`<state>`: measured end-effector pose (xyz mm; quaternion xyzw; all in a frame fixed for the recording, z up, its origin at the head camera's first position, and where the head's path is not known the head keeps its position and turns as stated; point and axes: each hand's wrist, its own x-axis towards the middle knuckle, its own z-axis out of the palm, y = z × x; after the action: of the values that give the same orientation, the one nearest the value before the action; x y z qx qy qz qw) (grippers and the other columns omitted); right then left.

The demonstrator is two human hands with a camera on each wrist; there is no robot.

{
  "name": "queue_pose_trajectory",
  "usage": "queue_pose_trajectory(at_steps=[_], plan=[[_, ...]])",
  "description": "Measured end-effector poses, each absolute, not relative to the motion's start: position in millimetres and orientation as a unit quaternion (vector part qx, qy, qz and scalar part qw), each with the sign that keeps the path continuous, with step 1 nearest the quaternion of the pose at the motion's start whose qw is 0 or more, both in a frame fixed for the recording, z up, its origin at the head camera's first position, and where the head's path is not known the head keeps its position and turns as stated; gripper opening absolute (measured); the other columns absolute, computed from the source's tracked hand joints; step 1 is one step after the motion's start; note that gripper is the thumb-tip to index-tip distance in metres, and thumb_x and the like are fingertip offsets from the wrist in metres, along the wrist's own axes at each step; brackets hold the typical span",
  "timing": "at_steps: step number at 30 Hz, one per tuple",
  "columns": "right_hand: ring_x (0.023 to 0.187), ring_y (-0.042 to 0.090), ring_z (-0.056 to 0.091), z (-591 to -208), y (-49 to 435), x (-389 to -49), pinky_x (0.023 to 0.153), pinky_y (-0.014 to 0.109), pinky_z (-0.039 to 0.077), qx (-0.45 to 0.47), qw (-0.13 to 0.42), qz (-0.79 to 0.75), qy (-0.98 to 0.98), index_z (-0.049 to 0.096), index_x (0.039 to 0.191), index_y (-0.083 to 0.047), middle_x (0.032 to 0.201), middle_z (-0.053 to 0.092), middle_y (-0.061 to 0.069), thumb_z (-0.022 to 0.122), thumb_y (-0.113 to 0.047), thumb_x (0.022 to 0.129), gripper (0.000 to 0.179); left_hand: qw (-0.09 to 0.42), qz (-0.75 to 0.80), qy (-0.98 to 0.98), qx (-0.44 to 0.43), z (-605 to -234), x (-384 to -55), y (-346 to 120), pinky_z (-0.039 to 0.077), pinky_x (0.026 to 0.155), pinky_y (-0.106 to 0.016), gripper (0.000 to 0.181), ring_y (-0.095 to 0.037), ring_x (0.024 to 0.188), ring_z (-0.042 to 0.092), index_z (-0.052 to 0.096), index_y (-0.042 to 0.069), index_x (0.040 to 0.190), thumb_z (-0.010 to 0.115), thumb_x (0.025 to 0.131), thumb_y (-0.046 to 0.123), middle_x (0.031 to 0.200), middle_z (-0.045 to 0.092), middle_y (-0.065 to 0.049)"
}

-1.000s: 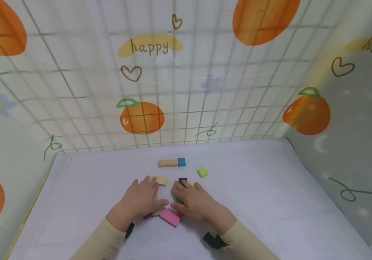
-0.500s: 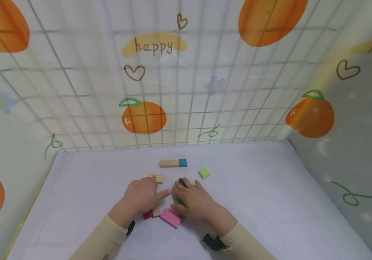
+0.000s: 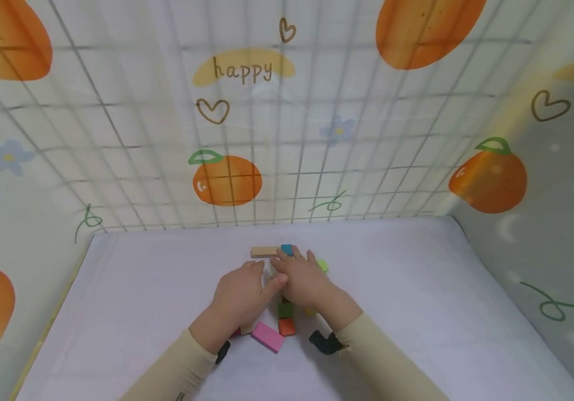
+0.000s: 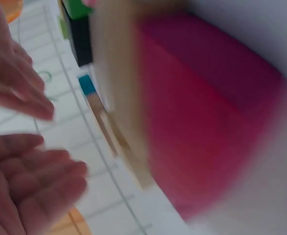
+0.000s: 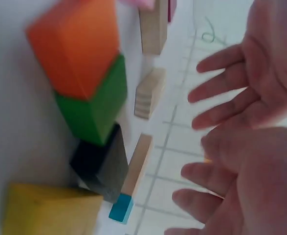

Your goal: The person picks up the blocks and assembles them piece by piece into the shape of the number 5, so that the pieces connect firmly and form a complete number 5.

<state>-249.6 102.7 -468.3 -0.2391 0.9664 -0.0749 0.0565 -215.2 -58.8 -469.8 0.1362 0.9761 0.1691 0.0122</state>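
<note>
Over table point(image 3: 141, 289): left hand point(image 3: 241, 294), right hand point(image 3: 309, 281), fingers extended.
Magenta block point(image 4: 202, 117) blurred, left wrist view; yellow block point(image 5: 50, 210) cut off, right wrist view; lime block point(image 3: 323, 265) part-hidden.

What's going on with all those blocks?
A person's left grip and right grip are both open above the white table, holding nothing. Near them, an orange block, a green block and a black block make a row, with a pink block by the orange end. Farther off, a blue block sits at the end of a plain wooden block.
</note>
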Motion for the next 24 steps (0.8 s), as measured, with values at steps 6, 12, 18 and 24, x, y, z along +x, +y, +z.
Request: queue_pose_trajectory(at_steps=[6,12,18,24], plan=[[0.137,0.044,0.031,-475.2,96.1,-274.4,0.108,0.063,0.025,-0.198,0.089,-0.064,0.974,0.047,0.140,-0.018,0.151,0.035,0.011,0.048,-0.028,0.098,0.044,0.046,0.135,0.987,0.072,-472.1,-221.5,-40.0,0.048,0.054,-0.039,0.111,-0.029,0.082,0.066,0.070,0.002,0.099,-0.001,0.077,0.085,0.090,0.069,-0.014],[0.139,0.040,0.029,-481.1,90.2,-279.3,0.108,0.061,0.027,-0.209,0.111,-0.047,0.970,0.041,0.143,-0.016,0.155,0.026,0.010,0.048,-0.028,0.097,0.048,0.104,0.147,0.976,0.127,-479.7,-225.4,-52.5,0.049,0.088,-0.050,0.110,-0.037,0.117,0.056,0.070,0.004,0.108,0.002,0.078,0.084,0.120,0.062,-0.024],[0.141,0.035,0.027,-488.4,91.4,-281.4,0.107,0.061,0.029,-0.212,0.111,-0.012,0.971,0.037,0.146,-0.018,0.156,0.024,0.012,0.047,-0.034,0.097,0.052,0.125,0.194,0.958,0.170,-479.0,-233.7,-74.4,0.038,0.106,-0.048,0.101,-0.032,0.130,0.046,0.063,0.005,0.123,0.009,0.083,0.080,0.135,0.054,-0.017],[0.142,0.035,0.026,-494.0,94.0,-282.8,0.107,0.060,0.030,-0.211,0.099,0.002,0.973,0.034,0.147,-0.018,0.156,0.024,0.011,0.050,-0.034,0.096,0.056,0.082,0.173,0.961,0.197,-474.2,-220.3,-63.4,0.042,0.102,-0.049,0.094,-0.034,0.135,0.039,0.049,0.004,0.137,0.019,0.086,0.077,0.148,0.035,-0.022]])
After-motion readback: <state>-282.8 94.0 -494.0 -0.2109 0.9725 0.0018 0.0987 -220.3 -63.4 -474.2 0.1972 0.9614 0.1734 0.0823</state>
